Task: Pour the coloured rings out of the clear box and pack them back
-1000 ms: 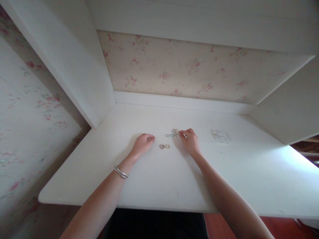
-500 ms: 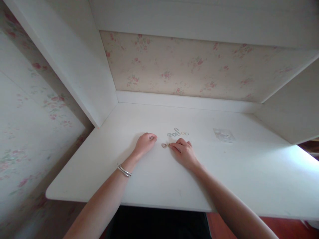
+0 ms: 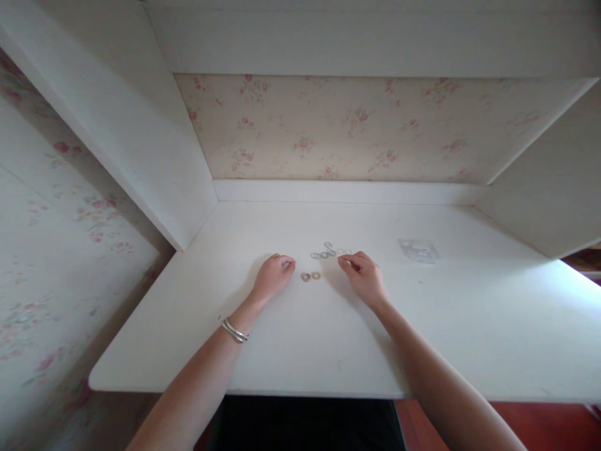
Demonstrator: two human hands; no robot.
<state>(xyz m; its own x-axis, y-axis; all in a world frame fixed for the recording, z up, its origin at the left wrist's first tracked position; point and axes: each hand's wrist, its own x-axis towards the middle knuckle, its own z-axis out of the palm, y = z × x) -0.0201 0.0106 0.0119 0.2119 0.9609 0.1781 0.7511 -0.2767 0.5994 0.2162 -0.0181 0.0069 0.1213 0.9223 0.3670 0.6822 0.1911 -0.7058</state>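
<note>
My left hand (image 3: 273, 275) rests on the white tabletop with its fingers curled closed. Whether something small sits inside them I cannot make out. Just right of it lie a brownish ring (image 3: 305, 277) and a gold-coloured ring (image 3: 316, 275), side by side. My right hand (image 3: 365, 277) is pinched closed, its fingertips close to a loose group of thin rings (image 3: 325, 255). Most of these look grey. A pale gold ring (image 3: 340, 251) is at the group's right end, next to another thin ring (image 3: 348, 252). Anything between the right fingertips is hidden.
A clear plastic bag (image 3: 417, 250) lies on the white desk (image 3: 291, 351) to the right. Tall white panels (image 3: 154, 138) close in the desk's left side, and others its right. A floral-papered wall stands behind, under a white overhead board (image 3: 328, 41).
My right hand has let go of the gold-coloured ring beside the brownish one and moved up and right toward the thin rings. The left hand has barely moved. The view has shifted slightly.
</note>
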